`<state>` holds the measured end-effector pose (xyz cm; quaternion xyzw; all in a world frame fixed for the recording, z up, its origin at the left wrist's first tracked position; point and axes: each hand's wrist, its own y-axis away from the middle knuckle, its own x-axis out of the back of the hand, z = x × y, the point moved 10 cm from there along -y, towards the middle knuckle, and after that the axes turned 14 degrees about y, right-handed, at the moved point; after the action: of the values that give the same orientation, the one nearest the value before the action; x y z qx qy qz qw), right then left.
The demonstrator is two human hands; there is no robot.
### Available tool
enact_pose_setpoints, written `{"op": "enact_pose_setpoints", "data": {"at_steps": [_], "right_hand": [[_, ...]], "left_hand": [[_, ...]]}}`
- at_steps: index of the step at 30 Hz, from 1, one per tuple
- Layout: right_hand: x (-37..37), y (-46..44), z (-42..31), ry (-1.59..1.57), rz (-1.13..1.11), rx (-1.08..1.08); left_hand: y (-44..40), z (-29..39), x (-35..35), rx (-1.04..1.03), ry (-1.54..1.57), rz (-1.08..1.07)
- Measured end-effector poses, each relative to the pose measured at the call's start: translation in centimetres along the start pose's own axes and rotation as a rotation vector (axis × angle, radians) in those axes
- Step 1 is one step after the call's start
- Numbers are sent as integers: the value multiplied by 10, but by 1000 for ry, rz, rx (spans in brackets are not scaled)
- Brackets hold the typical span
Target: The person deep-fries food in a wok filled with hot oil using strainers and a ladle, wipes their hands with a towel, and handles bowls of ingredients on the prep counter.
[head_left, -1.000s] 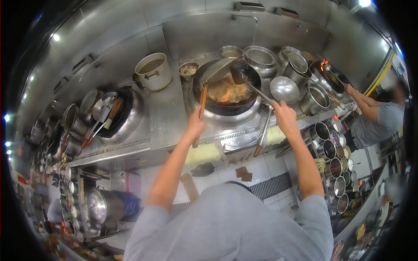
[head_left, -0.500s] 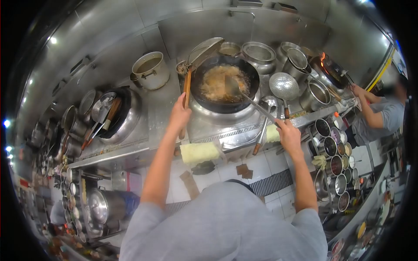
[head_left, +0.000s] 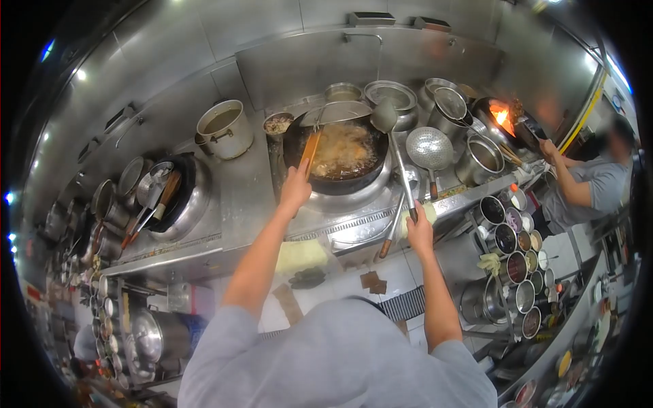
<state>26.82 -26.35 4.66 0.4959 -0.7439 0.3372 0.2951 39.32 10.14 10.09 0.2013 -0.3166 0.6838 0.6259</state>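
Observation:
My left hand (head_left: pixel 295 193) is closed round the wooden handle of a wide strainer (head_left: pixel 340 113), whose head is over the far side of the wok (head_left: pixel 345 183). Pieces of food (head_left: pixel 343 151) bubble in the brown liquid in the wok; I cannot tell what kind. My right hand (head_left: pixel 420 232) grips the dark end of a long metal ladle (head_left: pixel 384 115). The ladle's bowl is up by the wok's far right rim, outside the liquid. Just left of the ladle's shaft lies another wooden-handled utensil (head_left: pixel 390 238).
A perforated skimmer (head_left: pixel 430 148) and metal pots (head_left: pixel 480 160) stand right of the wok. Leftward are a tall pot (head_left: pixel 225 129) and another wok (head_left: pixel 183 194) holding utensils. At far right, a co-worker (head_left: pixel 585 180) holds a wok (head_left: pixel 524 129) with flames in it.
The strainer has come down from the wok's left rim to over its far side. The ladle has risen out of the liquid to the right rim. Flames at the co-worker's wok have grown.

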Motion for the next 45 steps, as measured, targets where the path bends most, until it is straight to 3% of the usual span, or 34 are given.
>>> {"op": "enact_pose_setpoints", "data": {"at_steps": [6,12,13,15,16,18,20,23,28,30,32,33,36,38,40,45], "right_hand": [[9,-10,14,-5,109,-21],[11,-21,47,104,140,-84],[-2,-28,62,73,106,-78],[-2,-25,48,-185,-227,-339],[-10,-38,60,-180,-217,-341],[-9,-75,72,247,116,-53],[-28,-95,78,273,66,-102],[-66,-116,63,552,-268,44],[-29,-90,53,208,5,-24],[-12,-52,47,-17,70,87],[13,10,23,-390,-208,-280],[19,25,36,-373,-207,-201],[60,90,41,-177,-366,-306],[78,114,50,-162,-343,-123],[98,134,47,-146,-416,-150],[64,148,33,-230,-665,-105]], "left_hand": [[-33,-25,-6,-210,-176,-55],[-8,-76,1,-155,-147,-209],[-3,-84,2,-151,-143,-220],[2,-94,6,-179,-135,-207],[1,-94,7,-186,-128,-208],[2,-99,10,-139,-134,-195],[6,-95,16,-147,-131,-166],[17,-98,27,-138,-196,-123],[40,-134,54,47,-246,-143],[37,-145,67,-80,-202,86],[43,-136,77,-55,-160,73],[46,-131,79,-40,-118,52],[53,-126,75,-55,-45,32],[55,-135,71,-71,-54,61],[57,-135,70,-85,-66,90],[69,-129,89,-44,-63,133]]}}
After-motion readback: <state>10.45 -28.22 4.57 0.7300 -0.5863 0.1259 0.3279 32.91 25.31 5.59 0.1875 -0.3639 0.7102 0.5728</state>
